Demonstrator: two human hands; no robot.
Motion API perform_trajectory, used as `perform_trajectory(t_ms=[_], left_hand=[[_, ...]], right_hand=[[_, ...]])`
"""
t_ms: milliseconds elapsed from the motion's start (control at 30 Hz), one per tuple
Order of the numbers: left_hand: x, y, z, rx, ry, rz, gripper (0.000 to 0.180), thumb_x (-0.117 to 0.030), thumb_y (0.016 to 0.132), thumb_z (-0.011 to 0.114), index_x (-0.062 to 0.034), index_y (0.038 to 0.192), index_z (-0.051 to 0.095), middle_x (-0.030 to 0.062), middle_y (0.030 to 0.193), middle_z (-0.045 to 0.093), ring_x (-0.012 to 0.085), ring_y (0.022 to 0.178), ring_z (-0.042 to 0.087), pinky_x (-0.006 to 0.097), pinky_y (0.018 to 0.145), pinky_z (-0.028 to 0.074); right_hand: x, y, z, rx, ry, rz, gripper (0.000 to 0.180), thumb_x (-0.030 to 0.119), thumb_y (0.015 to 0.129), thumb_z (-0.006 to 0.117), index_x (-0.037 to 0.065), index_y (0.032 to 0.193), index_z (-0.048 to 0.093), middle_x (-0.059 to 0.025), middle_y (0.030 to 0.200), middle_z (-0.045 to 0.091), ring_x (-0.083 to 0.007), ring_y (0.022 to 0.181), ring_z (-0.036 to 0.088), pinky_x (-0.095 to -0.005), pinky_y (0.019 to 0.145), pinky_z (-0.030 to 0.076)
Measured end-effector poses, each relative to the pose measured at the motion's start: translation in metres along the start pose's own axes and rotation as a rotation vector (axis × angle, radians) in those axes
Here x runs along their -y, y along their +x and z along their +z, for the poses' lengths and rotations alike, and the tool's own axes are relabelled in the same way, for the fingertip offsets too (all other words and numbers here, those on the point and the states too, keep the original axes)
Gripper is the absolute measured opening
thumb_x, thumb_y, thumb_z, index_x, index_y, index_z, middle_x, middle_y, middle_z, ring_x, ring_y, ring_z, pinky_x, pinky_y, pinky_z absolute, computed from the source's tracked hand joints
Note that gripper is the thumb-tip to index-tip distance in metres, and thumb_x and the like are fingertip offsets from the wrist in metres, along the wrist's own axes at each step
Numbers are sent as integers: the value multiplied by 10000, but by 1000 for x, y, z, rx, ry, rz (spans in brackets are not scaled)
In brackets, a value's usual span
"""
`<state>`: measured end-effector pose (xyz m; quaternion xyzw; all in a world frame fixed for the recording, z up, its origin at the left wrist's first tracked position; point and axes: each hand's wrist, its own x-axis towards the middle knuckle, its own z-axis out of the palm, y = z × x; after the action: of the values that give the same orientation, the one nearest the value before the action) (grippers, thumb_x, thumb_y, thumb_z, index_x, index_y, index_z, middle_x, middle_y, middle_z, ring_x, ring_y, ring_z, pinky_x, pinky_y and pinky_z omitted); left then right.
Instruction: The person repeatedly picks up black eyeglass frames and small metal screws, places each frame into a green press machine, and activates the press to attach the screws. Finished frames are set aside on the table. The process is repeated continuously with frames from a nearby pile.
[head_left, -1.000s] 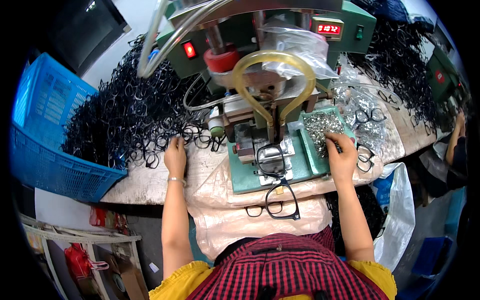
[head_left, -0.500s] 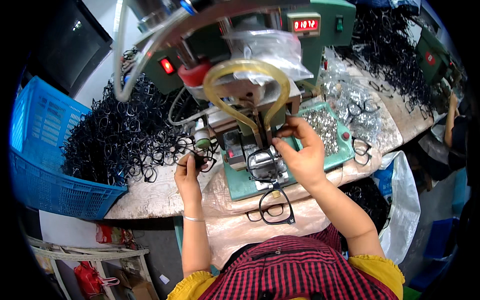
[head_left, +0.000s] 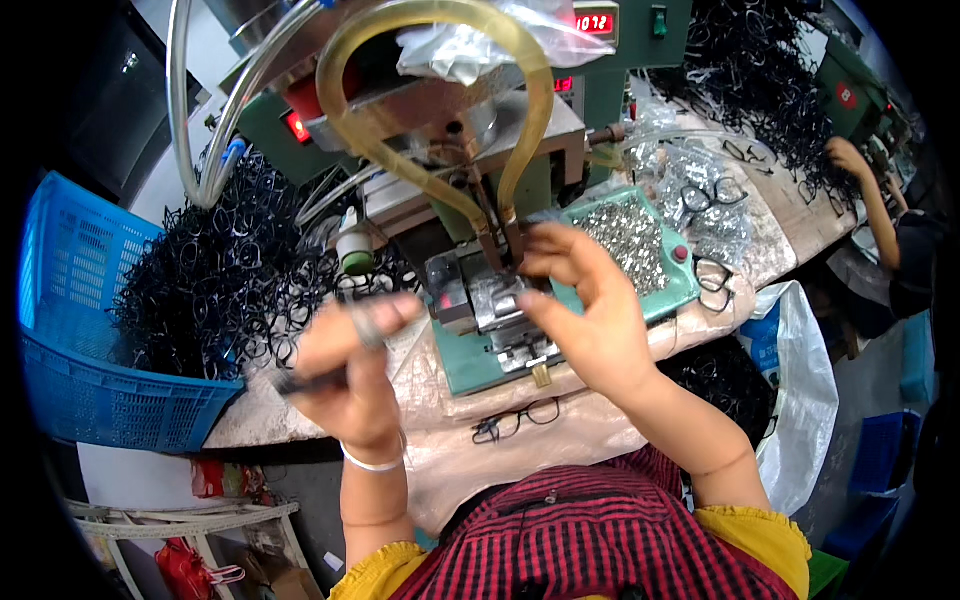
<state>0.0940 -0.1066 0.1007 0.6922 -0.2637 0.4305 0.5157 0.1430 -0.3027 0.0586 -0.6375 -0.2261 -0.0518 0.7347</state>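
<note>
My left hand (head_left: 350, 370) is smeared by motion in front of the bench's left part, its fingers closed on a dark eyeglass frame (head_left: 308, 382) that shows only as a blur. Beside the metal fixture (head_left: 497, 300) of a green bench press, my right hand (head_left: 592, 318) has its thumb and fingers apart, with nothing visible between them. Its fingertips are close to the press's upright metal jaws (head_left: 500, 245), from which a yellowish hose (head_left: 540, 90) loops up. Another black eyeglass frame (head_left: 518, 425) lies on the pinkish sheet (head_left: 450, 450) below the press.
Black frames are heaped (head_left: 200, 280) on the left beside a blue crate (head_left: 110, 395). A green tray (head_left: 672, 292) holds small metal parts, near clear plastic bags (head_left: 715, 225). A white sack (head_left: 808, 400) stands at the right. A co-worker's hand (head_left: 848, 158) is at the far right.
The eyeglass frame on the fixture has gone from there. My left hand has swung left and nearer to me. My right hand's thumb has parted from its fingers. The view has shifted slightly.
</note>
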Motion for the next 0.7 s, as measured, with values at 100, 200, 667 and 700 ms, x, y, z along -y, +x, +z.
perform_trajectory(t_ms=[100,200,667,700], left_hand=[[-1,-24,3,322,210,107,64,-183,843,689,-130,877,678,72,952,738,203,822,713,349,738,491],[4,-40,16,482,262,147,190,-183,733,730,-139,918,734,19,1055,712,203,738,606,434,862,503],[0,-25,24,623,369,79,203,-148,716,776,-140,918,758,-1,1019,719,187,689,549,419,850,499],[2,-26,24,590,362,87,205,-150,719,775,-139,923,757,-2,1021,720,187,677,540,416,847,499]], right_hand=[[1,-11,-46,57,-263,-9,436,33,793,666,4,1221,591,-131,1164,649,-221,1073,628,-347,944,469],[-12,-27,-96,-209,-1124,82,311,90,739,707,21,1039,667,-139,964,650,-315,958,588,-419,885,455],[-76,12,-105,-255,-1119,-131,93,160,751,724,105,817,689,-67,896,611,-288,937,562,-402,785,454],[-78,16,-100,-178,-1142,-210,94,178,745,725,118,807,688,-69,987,609,-286,1013,550,-419,799,452]])
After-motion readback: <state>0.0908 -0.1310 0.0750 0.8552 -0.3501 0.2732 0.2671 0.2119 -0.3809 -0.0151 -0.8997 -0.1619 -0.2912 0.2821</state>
